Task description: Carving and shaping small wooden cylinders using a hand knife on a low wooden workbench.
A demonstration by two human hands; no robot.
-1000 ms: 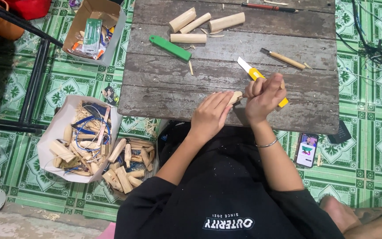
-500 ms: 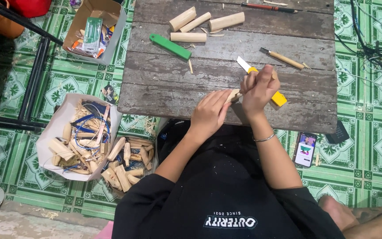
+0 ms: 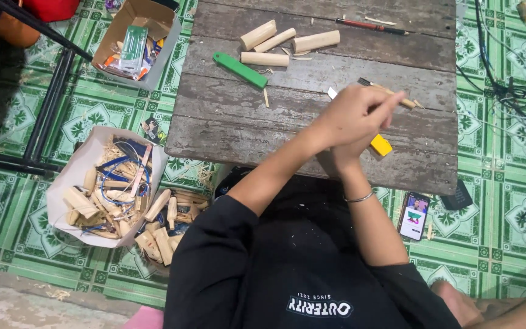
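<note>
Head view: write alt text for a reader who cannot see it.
A person's two hands, left hand over right hand, meet above a worn wooden table, with a yellow-handled knife beneath them. Wooden sticks and a green tool lie farther back.

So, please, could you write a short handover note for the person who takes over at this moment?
Left hand: raised over the table, crossing above the right hand; grip unclear.
Right hand: mostly hidden; grip unclear.
Yellow knife: under the hands, held or lying, cannot tell.
Done, it seems: four wooden rods lie at the far side, by a green block.
Left: bag of wood pieces on the floor.
</note>
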